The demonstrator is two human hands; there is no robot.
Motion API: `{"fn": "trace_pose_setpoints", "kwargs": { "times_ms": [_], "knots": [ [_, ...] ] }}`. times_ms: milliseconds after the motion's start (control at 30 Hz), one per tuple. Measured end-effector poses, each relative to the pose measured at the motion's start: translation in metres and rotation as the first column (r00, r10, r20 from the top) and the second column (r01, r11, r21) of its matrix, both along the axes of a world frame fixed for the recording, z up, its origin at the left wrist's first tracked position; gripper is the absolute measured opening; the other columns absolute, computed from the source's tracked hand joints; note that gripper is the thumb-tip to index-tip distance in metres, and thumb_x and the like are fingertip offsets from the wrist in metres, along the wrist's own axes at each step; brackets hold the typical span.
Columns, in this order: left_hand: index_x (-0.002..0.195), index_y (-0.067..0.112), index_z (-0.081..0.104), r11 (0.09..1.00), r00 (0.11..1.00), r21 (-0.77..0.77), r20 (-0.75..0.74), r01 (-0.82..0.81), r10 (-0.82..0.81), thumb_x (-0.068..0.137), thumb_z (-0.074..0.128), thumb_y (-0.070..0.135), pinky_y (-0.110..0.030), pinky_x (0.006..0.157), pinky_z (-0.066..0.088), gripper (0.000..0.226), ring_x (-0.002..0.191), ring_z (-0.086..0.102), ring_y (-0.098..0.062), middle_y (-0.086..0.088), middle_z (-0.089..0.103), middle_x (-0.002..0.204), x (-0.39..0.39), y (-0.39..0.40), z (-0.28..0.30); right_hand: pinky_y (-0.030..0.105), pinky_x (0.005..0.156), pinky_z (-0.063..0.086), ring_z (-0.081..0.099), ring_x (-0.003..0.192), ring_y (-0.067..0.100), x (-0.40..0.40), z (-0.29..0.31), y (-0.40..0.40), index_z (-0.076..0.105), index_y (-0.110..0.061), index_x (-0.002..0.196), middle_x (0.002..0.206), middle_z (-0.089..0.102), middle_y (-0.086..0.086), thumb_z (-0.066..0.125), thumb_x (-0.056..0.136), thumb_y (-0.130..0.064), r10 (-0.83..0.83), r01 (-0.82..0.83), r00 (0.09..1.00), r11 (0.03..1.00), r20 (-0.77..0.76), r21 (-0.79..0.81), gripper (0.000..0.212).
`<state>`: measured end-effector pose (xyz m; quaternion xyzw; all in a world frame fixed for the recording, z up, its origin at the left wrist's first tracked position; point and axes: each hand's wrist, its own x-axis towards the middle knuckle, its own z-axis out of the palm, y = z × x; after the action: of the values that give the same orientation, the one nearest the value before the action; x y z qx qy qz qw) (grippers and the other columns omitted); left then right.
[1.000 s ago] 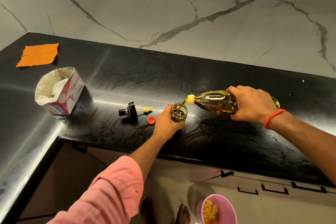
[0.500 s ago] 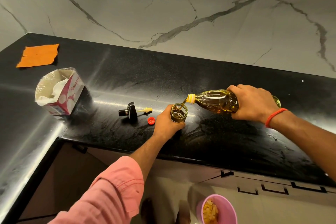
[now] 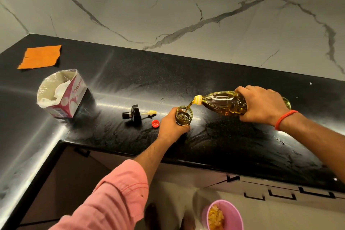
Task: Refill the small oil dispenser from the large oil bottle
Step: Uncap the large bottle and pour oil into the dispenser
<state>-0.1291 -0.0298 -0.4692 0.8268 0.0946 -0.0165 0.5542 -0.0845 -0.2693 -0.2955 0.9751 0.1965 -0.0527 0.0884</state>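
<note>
Oil is being poured: the bottle (image 3: 224,103) is gripped by the right hand (image 3: 261,104), the dispenser (image 3: 183,115) by the left hand (image 3: 170,126). Capping with the pump (image 3: 133,115) is left.

The pink-and-white tissue box (image 3: 63,97) on the black countertop (image 3: 186,80) bore the brand word "ORIGAMI" on its side, its last letters hard to read; nothing else was legible.

Left hand (image 3: 170,125) and right hand (image 3: 261,103) both reach forward, fingers curled in grips.
</note>
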Motion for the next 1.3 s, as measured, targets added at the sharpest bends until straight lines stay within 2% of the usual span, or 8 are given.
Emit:
{"fn": "trace_pose_setpoints", "kwargs": {
  "times_ms": [300, 500, 733, 1000, 1300],
  "knots": [
    [0.123, 0.024, 0.059, 1.0, 1.0, 0.005, -0.008, -0.004, 0.004, 0.071, 0.088, 0.016, -0.007, 0.075, 0.045, 0.06, 0.098, 0.063, -0.003, 0.014, 0.067, 0.106, -0.0002, -0.0004, 0.0007, 0.043, 0.082, 0.057, 0.062, 0.098, 0.017, 0.0, -0.0002, -0.0019, 0.05, -0.03, 0.126, 0.106, 0.063, -0.005, 0.083, 0.069, -0.055, 0.01, -0.01, 1.0, 1.0, 0.022, 0.011, 0.071],
    [0.123, 0.024, 0.059, 1.0, 1.0, 0.006, -0.006, -0.007, 0.007, 0.07, 0.088, 0.017, -0.021, 0.087, 0.053, 0.061, 0.102, 0.066, -0.007, 0.01, 0.07, 0.109, 0.0007, -0.0006, -0.0018, 0.044, 0.083, 0.056, 0.061, 0.098, 0.017, 0.0, 0.0013, -0.0019, 0.05, -0.029, 0.126, 0.106, 0.062, -0.005, 0.084, 0.068, -0.053, 0.01, -0.011, 1.0, 1.0, 0.018, 0.015, 0.071],
    [0.125, 0.024, 0.059, 1.0, 1.0, 0.005, -0.012, -0.004, 0.004, 0.071, 0.088, 0.016, -0.017, 0.086, 0.05, 0.062, 0.103, 0.065, -0.007, 0.01, 0.069, 0.111, 0.0003, -0.0004, -0.0004, 0.045, 0.084, 0.056, 0.061, 0.098, 0.017, -0.0002, 0.0021, -0.0014, 0.05, -0.03, 0.126, 0.106, 0.062, -0.005, 0.084, 0.069, -0.053, 0.01, -0.01, 1.0, 1.0, 0.009, 0.016, 0.071],
    [0.123, 0.024, 0.06, 1.0, 1.0, 0.006, -0.008, -0.008, 0.008, 0.071, 0.087, 0.016, -0.027, 0.093, 0.054, 0.06, 0.103, 0.065, -0.009, 0.009, 0.07, 0.11, 0.0009, -0.0008, -0.0002, 0.044, 0.084, 0.056, 0.06, 0.098, 0.018, -0.0003, 0.0031, -0.0007, 0.051, -0.028, 0.126, 0.106, 0.062, -0.004, 0.084, 0.069, -0.051, 0.015, -0.015, 1.0, 1.0, 0.016, 0.021, 0.07],
    [0.122, 0.024, 0.06, 1.0, 1.0, 0.006, -0.011, -0.011, 0.011, 0.072, 0.087, 0.015, -0.024, 0.091, 0.052, 0.058, 0.103, 0.065, -0.01, 0.01, 0.069, 0.108, 0.0006, -0.0014, 0.0007, 0.044, 0.085, 0.056, 0.061, 0.099, 0.018, 0.0, 0.0044, -0.0007, 0.05, -0.028, 0.127, 0.106, 0.062, -0.004, 0.084, 0.068, -0.052, 0.014, -0.015, 1.0, 1.0, 0.016, 0.016, 0.072]
  ]
}}
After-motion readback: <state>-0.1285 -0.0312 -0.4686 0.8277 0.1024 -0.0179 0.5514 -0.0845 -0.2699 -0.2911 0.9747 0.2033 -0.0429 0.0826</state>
